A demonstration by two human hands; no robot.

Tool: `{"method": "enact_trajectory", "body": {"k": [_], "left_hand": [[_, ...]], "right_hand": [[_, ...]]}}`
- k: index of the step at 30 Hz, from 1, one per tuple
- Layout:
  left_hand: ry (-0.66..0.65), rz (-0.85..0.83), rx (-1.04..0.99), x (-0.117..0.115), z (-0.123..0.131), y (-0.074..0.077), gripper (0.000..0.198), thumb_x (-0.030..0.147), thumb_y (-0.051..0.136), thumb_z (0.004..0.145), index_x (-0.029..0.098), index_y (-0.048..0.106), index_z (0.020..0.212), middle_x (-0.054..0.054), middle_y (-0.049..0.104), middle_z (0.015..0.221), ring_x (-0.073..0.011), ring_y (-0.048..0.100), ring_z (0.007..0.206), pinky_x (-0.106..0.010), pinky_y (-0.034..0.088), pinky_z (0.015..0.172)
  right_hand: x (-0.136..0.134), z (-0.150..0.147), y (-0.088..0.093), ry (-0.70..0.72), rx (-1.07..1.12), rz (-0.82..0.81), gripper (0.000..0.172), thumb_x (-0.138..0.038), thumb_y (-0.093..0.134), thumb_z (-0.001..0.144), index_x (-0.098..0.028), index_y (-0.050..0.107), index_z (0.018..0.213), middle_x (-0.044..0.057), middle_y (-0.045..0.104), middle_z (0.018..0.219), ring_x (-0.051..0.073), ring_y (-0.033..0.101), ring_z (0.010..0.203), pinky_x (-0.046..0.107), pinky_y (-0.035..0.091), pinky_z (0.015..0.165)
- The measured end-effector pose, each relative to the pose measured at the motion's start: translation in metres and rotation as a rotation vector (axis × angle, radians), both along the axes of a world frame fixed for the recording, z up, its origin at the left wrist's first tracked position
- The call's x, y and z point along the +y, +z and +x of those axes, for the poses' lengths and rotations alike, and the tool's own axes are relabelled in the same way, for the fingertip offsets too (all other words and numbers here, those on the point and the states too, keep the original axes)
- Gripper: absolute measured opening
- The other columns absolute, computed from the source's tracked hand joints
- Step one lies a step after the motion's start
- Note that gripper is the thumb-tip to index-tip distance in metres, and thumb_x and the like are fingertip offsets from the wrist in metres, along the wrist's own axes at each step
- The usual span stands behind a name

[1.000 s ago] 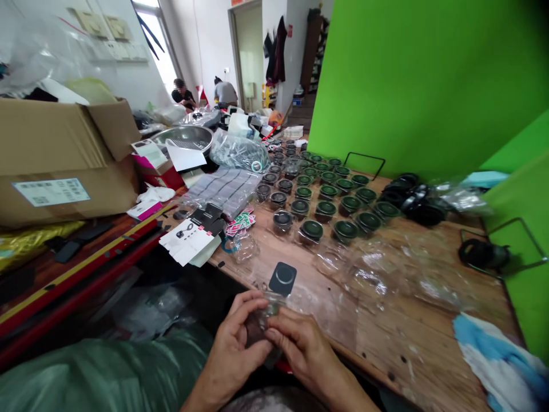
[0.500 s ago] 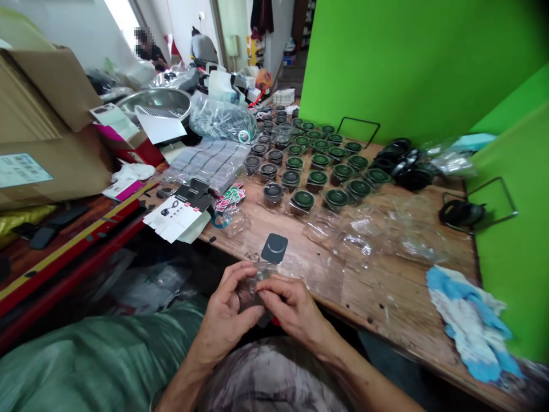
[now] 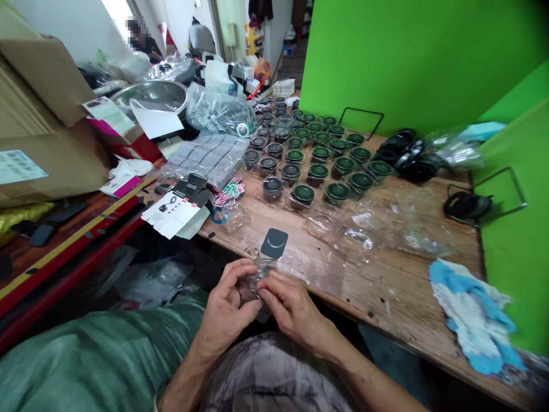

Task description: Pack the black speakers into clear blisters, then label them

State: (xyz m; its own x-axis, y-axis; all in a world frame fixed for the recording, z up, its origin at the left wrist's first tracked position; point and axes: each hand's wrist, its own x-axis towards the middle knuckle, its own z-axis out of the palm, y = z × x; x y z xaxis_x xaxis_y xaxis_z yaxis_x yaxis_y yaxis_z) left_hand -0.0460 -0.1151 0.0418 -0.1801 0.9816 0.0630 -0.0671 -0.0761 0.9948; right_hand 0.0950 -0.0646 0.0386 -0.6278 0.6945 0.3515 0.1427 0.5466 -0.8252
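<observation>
My left hand (image 3: pixel 225 312) and my right hand (image 3: pixel 291 309) meet just below the near edge of the wooden table (image 3: pixel 386 292). Both pinch a small clear plastic bag (image 3: pixel 256 276) held between them. A dark square pad with a ring on it (image 3: pixel 274 243) sticks up right above the bag; whether it is inside the bag or lying on the table I cannot tell. Rows of small green-lidded round pots (image 3: pixel 319 163) stand further back on the table.
Crumpled clear wrappers (image 3: pixel 364 229) lie mid-table, a blue and white cloth (image 3: pixel 472 312) at the right. Printed cards (image 3: pixel 174 212), a cardboard box (image 3: pixel 47 143) and a steel bowl (image 3: pixel 150 94) are left. A green wall (image 3: pixel 407 57) stands behind. Two people are far back.
The view has tilted down and drifted slightly. Both hands stay together on the bag, with only small finger movements.
</observation>
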Motion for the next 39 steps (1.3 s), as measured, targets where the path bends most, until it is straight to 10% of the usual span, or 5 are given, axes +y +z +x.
{"method": "enact_trajectory", "body": {"k": [10, 16, 20, 31, 39], "left_hand": [[0.314, -0.21, -0.238, 0.003, -0.019, 0.0, 0.039, 0.018, 0.074, 0.062, 0.019, 0.061, 0.099, -0.005, 0.06, 0.105, -0.0158, 0.056, 0.098, -0.026, 0.045, 0.087], [0.157, 0.093, 0.079, -0.003, 0.004, 0.001, 0.049, 0.002, 0.059, 0.064, 0.026, 0.058, 0.107, -0.003, 0.048, 0.121, -0.0174, 0.047, 0.118, -0.026, 0.041, 0.098], [0.17, 0.102, 0.126, -0.009, 0.011, -0.01, 0.054, 0.001, 0.055, 0.068, 0.029, 0.051, 0.114, -0.003, 0.047, 0.12, -0.0173, 0.049, 0.116, -0.029, 0.043, 0.099], [-0.016, 0.147, 0.622, 0.02, -0.002, 0.005, 0.085, 0.017, 0.059, 0.071, 0.023, 0.012, 0.142, -0.013, 0.025, 0.146, -0.0283, 0.029, 0.134, -0.047, 0.027, 0.109], [0.054, 0.195, 0.777, 0.021, 0.005, -0.014, 0.069, 0.017, 0.065, 0.064, 0.017, 0.032, 0.126, -0.012, 0.043, 0.12, -0.0245, 0.045, 0.115, -0.042, 0.04, 0.099]], "right_hand": [[0.015, 0.012, 0.055, -0.195, 0.054, 0.064, 0.015, -0.015, 0.042, 0.089, -0.019, 0.055, 0.083, -0.001, 0.049, 0.069, 0.009, 0.047, 0.063, 0.022, 0.038, 0.059], [0.013, -0.012, 0.016, -0.162, -0.054, -0.132, 0.062, -0.037, 0.068, 0.074, -0.02, 0.042, 0.128, 0.012, 0.045, 0.126, 0.022, 0.045, 0.117, 0.037, 0.041, 0.096], [0.002, -0.014, 0.001, -0.104, 0.091, -0.207, 0.035, -0.026, 0.062, 0.081, -0.023, 0.054, 0.115, 0.007, 0.054, 0.117, 0.018, 0.052, 0.111, 0.034, 0.043, 0.094], [0.008, -0.002, 0.033, 0.142, 0.059, 0.346, 0.029, -0.002, 0.037, 0.082, -0.018, 0.06, 0.09, 0.004, 0.064, 0.083, 0.014, 0.055, 0.078, 0.032, 0.042, 0.076], [0.015, 0.019, 0.012, -0.146, 0.159, -0.118, 0.021, -0.019, 0.059, 0.082, -0.023, 0.063, 0.102, 0.004, 0.058, 0.093, 0.014, 0.056, 0.083, 0.026, 0.046, 0.07]]}}
